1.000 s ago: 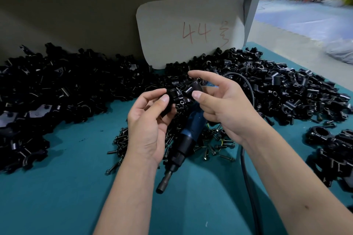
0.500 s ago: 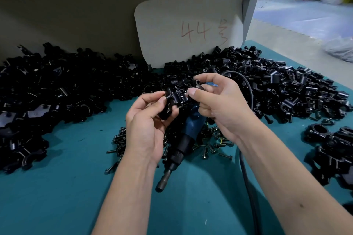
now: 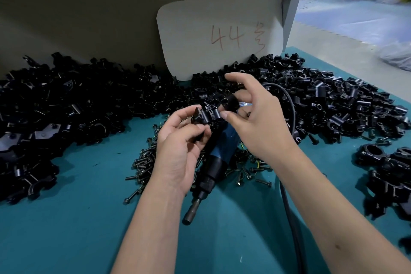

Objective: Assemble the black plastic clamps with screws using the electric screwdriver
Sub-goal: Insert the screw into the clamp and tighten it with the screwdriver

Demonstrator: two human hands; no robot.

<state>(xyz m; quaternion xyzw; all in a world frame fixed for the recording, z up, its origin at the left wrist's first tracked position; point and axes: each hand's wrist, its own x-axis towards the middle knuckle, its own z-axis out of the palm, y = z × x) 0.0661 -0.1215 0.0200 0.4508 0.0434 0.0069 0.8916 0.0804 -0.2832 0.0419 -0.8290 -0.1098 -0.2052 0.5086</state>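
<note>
A: Item one, what you hold?

B: A black plastic clamp (image 3: 208,115), glossy, ribbed, with tube-shaped screw bosses. Your left hand (image 3: 180,147) pinches it between thumb and curled fingers, raised above the middle of the desk (image 3: 66,224). Your right hand (image 3: 255,118) pinches a second, smaller black piece (image 3: 230,101) just right of the clamp, index finger lifted, thumb tip touching the clamp's right end.

A: Item two, the tool?

B: The electric screwdriver (image 3: 213,162) lies flat on the desk beneath your hands: blue barrel, black knurled collar, metal bit socket pointing near-left. Its black cable (image 3: 289,207) loops behind your right hand and runs near along your right forearm.

A: Item three, the stock?

B: Dark metal screws (image 3: 144,162), loose, scattered around the screwdriver. Heaps of black clamp parts (image 3: 77,100) across the far desk, left and right; larger ring-shaped black pieces (image 3: 387,169) at the right edge. The desk top is teal and matte.

A: Backdrop?

B: A rounded cardboard sheet (image 3: 200,35) marked "44" in red, leaning against a grey panel.
</note>
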